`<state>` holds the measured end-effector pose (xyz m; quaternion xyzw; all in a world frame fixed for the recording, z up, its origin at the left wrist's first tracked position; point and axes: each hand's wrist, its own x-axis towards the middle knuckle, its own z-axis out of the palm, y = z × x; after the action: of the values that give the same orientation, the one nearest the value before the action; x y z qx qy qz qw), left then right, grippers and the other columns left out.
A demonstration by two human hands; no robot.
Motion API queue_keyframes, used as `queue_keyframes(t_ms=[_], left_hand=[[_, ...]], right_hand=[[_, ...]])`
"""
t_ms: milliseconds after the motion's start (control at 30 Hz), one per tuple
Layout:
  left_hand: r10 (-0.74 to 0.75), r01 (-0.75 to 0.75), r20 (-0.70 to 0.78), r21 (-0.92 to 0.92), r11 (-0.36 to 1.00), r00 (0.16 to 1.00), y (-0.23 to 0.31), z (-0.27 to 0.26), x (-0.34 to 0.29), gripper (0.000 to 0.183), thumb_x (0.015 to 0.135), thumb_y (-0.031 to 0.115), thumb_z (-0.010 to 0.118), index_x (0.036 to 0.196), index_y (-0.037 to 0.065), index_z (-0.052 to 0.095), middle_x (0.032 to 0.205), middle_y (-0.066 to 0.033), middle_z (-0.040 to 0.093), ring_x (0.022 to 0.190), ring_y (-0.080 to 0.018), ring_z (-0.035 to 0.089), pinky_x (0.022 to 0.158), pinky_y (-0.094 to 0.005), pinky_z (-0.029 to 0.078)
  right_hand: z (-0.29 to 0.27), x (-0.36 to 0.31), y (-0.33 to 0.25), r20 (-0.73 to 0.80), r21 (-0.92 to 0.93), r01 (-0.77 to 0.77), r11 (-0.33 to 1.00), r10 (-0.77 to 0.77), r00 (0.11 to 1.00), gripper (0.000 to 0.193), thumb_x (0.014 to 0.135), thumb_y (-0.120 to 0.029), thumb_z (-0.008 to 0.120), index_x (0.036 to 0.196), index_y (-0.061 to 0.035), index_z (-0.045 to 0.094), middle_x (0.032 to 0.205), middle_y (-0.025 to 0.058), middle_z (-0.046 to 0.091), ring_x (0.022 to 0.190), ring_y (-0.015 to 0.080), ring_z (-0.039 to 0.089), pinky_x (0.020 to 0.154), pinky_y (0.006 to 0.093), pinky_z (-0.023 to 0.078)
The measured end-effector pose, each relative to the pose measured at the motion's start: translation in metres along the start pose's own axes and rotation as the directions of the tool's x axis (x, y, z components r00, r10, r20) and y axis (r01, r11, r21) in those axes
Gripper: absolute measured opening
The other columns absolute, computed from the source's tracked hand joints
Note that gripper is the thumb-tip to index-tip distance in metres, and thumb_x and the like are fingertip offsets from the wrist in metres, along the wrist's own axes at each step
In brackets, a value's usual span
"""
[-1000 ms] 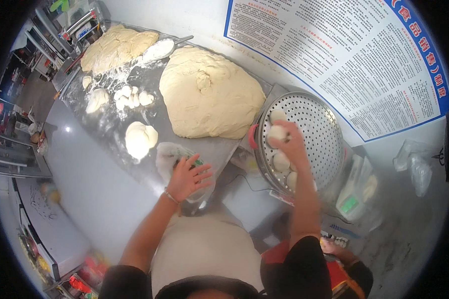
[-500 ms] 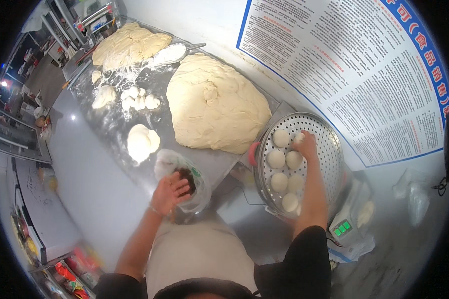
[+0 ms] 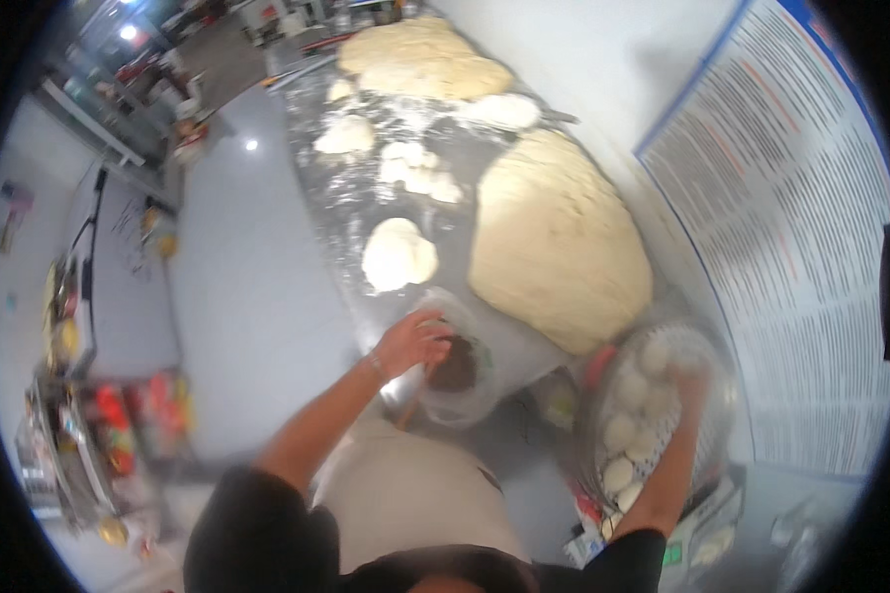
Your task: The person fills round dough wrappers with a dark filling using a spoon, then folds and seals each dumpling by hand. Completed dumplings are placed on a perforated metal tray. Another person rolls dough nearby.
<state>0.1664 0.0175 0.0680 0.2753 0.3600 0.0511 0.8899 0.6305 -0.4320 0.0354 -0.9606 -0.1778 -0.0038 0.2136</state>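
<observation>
My left hand [image 3: 417,342] hovers at the edge of a bowl lined with clear plastic [image 3: 477,393], its fingers stretched out and holding nothing I can see. Inside lies a dark brown filling [image 3: 455,368], and a thin brown stick [image 3: 411,403] slants out at the near side. On the right, my right hand [image 3: 690,387] reaches over a round perforated steamer tray [image 3: 700,344]. Motion smears its fingers, so any grip is hidden. Several round white dough buns [image 3: 619,433] sit on the tray around this hand.
A large dough slab [image 3: 564,242] covers the table's right part, with another dough mass [image 3: 420,59] at the far end. Smaller dough pieces [image 3: 400,255] lie on the floured metal table [image 3: 356,198]. A scale [image 3: 672,553] shows beside the steamer. A printed poster [image 3: 781,237] hangs on the wall.
The whole view has swung, so the table and steamer now appear further right. My right hand, earlier at a bun on the tray, is now blurred over it. My left hand stays by the bowl.
</observation>
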Motion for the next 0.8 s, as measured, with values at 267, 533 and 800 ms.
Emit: queue_keyframes(t_ms=[267, 533, 800], left_hand=[[0.766, -0.138, -0.263, 0.900, 0.415, 0.587, 0.090, -0.144, 0.112, 0.038, 0.078, 0.025, 0.070, 0.113, 0.008, 0.064, 0.091, -0.0104, 0.067, 0.081, -0.0218, 0.065, 0.075, -0.0349, 0.052], [0.643, 0.369, -0.331, 0.926, 0.080, 0.691, 0.145, -0.172, 0.187, 0.047, 0.077, 0.040, 0.069, 0.113, 0.012, 0.063, 0.107, -0.0114, 0.066, 0.103, -0.0270, 0.062, 0.088, -0.0387, 0.049], [0.570, 0.256, -0.241, 0.965, 0.055, 0.785, 0.165, -0.177, 0.205, 0.035, 0.074, 0.035, 0.070, 0.102, 0.014, 0.066, 0.099, -0.0075, 0.068, 0.099, -0.0273, 0.063, 0.086, -0.0386, 0.049]], right_hand=[[-0.028, -0.127, -0.243, 0.208, 0.397, 0.257, 0.881, -0.359, 0.910, 0.026, 0.075, -0.002, 0.069, 0.100, -0.0030, 0.063, 0.094, 0.0085, 0.062, 0.082, 0.0178, 0.060, 0.070, 0.0286, 0.048], [0.049, -0.257, -0.349, 0.904, 0.242, 0.064, 0.968, -0.249, 0.349, 0.039, 0.086, -0.040, 0.059, 0.101, -0.0047, 0.068, 0.096, 0.0173, 0.067, 0.088, 0.0324, 0.064, 0.079, 0.0408, 0.049], [0.131, -0.330, -0.361, 0.937, 0.082, 0.057, 0.995, -0.096, 0.337, 0.048, 0.086, -0.049, 0.055, 0.095, -0.0041, 0.069, 0.090, 0.0195, 0.067, 0.083, 0.0348, 0.065, 0.076, 0.0436, 0.048]])
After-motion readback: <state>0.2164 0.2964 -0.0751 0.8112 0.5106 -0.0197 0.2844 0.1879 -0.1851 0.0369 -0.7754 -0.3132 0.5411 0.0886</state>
